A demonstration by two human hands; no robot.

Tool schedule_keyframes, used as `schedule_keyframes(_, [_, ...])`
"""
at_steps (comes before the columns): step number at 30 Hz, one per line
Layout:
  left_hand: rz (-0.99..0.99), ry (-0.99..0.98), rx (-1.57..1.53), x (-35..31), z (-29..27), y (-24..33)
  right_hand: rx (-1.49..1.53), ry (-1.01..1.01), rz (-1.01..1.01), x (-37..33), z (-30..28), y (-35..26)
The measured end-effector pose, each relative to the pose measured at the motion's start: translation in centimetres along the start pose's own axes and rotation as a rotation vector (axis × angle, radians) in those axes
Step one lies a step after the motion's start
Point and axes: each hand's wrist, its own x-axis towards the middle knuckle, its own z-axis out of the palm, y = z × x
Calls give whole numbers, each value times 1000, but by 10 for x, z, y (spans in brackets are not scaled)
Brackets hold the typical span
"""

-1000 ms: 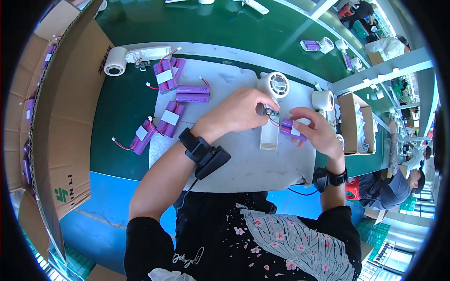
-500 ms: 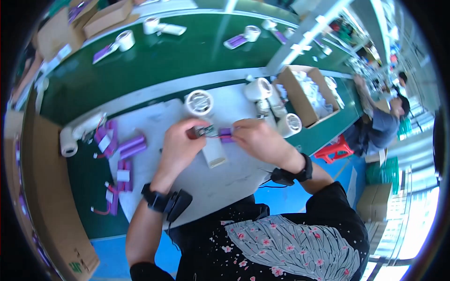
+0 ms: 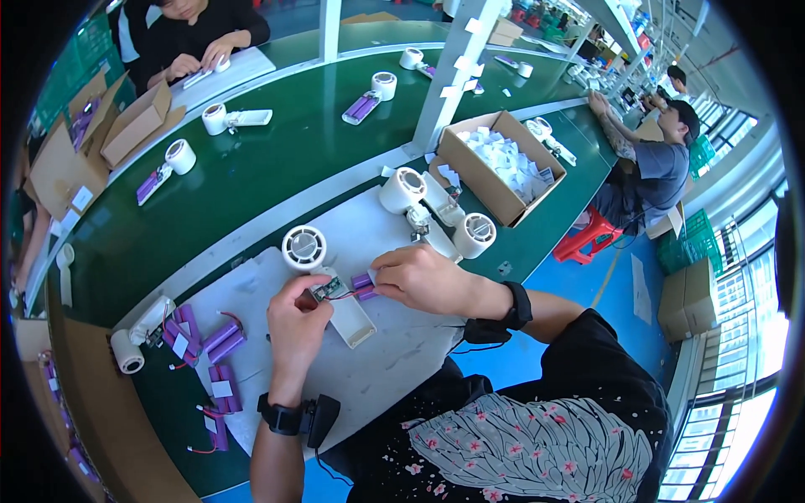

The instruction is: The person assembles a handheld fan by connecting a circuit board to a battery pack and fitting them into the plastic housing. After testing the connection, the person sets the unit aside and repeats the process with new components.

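Left grip (image 3: 295, 323) grasping one white fan (image 3: 352, 319), right grip (image 3: 418, 281) pinching one purple battery pack (image 3: 363, 286), two more white fans (image 3: 403, 189) just beyond right grip.

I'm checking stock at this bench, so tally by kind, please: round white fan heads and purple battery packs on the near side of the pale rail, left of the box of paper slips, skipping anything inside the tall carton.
White fan heads: 4
Purple battery packs: 6, including the held one and reading the overlapping pair as two
Total: 10
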Motion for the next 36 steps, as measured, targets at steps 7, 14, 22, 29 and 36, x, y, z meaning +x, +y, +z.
schedule_keyframes(7, [24, -26, 15, 3, -1, -1, -57, -41, 78, 0, 2, -2])
schedule_keyframes(14, [-17, -61, -54, 3, -3, 1, -188, -56, -2, -5, 2, -4])
schedule_keyframes(22, [-27, -44, -70, 4, -4, 1, -311, 65, -47, -4, 16, -8])
schedule_keyframes(29, [-20, -58, -76, 6, -4, -3, -333, -12, -99, -7, 7, 19])
schedule_keyframes(36, [11, -76, -69, 4, -4, -1, -880, 41, 593, -25, -116, 63])
